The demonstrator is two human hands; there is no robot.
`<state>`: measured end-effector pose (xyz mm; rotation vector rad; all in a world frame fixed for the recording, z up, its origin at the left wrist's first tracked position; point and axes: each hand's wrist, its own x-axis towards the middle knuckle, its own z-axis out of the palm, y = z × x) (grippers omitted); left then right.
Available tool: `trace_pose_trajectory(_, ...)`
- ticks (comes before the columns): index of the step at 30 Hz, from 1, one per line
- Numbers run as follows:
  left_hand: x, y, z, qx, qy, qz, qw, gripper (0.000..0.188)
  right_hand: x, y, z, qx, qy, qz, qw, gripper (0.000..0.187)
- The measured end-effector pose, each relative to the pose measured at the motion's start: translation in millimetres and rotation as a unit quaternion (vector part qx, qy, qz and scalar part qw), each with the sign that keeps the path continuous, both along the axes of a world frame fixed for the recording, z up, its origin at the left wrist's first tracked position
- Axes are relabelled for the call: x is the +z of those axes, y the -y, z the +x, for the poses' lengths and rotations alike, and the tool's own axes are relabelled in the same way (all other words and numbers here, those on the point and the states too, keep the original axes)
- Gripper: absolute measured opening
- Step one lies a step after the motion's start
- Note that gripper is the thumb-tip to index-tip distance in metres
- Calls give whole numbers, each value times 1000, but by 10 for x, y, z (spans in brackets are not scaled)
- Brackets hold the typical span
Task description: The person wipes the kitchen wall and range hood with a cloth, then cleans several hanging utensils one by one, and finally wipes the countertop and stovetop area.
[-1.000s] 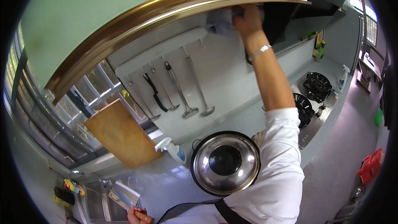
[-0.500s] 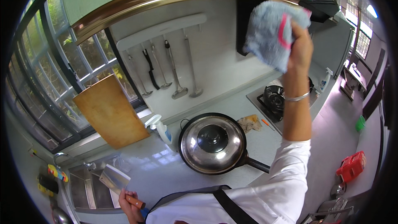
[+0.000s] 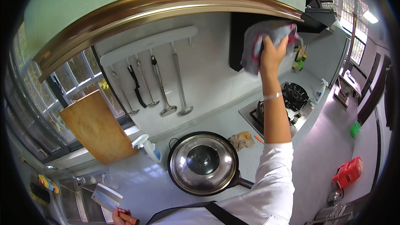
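My right hand (image 3: pixel 273 58) is raised high at the upper right, fingers closed round a fluffy grey-blue cloth (image 3: pixel 255 52) with pinkish-red trim. Behind the cloth is the black range hood (image 3: pixel 236 41); whether they touch I cannot tell. At the lower left, my left hand (image 3: pixel 120 216) grips the wooden handle of a cleaver (image 3: pixel 107 196), its broad blade pointing up and left beside the sink (image 3: pixel 68 202). Between the hands, a wok (image 3: pixel 170 171) with a shiny domed lid (image 3: pixel 203 179) stands on the counter.
A cutting board (image 3: pixel 96 127) leans by the window, near a white spray bottle (image 3: pixel 148 149). Several utensils hang from a wall rack (image 3: pixel 150 43). A stained rag (image 3: pixel 241 141) lies by the gas stove (image 3: pixel 295 96). The cupboard's gold edge (image 3: pixel 175 8) juts overhead.
My right hand and the cloth have shifted left and slightly down in view, and the cloth's folds differ. The whole view has tilted upward. My left hand still grips the cleaver.
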<state>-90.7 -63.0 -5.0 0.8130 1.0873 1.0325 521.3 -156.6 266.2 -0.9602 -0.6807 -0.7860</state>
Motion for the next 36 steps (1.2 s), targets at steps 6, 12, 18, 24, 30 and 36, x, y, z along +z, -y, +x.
trace_pose_trajectory(6, -55, -207, 235, 16, 50, -147, 988, 27, 227, -841, 983, -322, 56, 37, 944, 74)
trace_pose_trajectory(12, -105, -341, 386, -29, -7, -7, 1000, 29, 134, -1727, 1516, -247, 44, -84, 964, 78)
trace_pose_trajectory(18, -450, -645, 72, 74, -1, -64, 995, 25, 7, -2294, 1847, -255, 31, -259, 931, 70)
trace_pose_trajectory(24, -204, -445, 151, 45, -27, -119, 992, 17, -633, -2023, 1430, -320, 1, -404, 857, 64)
trace_pose_trajectory(30, -211, -455, 245, 42, -26, -60, 997, 13, -2222, -1945, 1439, -416, -22, -445, 793, 58)
trace_pose_trajectory(36, 95, -323, 357, -44, -137, 107, 984, 19, -786, -1361, 1048, -5, -82, 74, 994, 58)
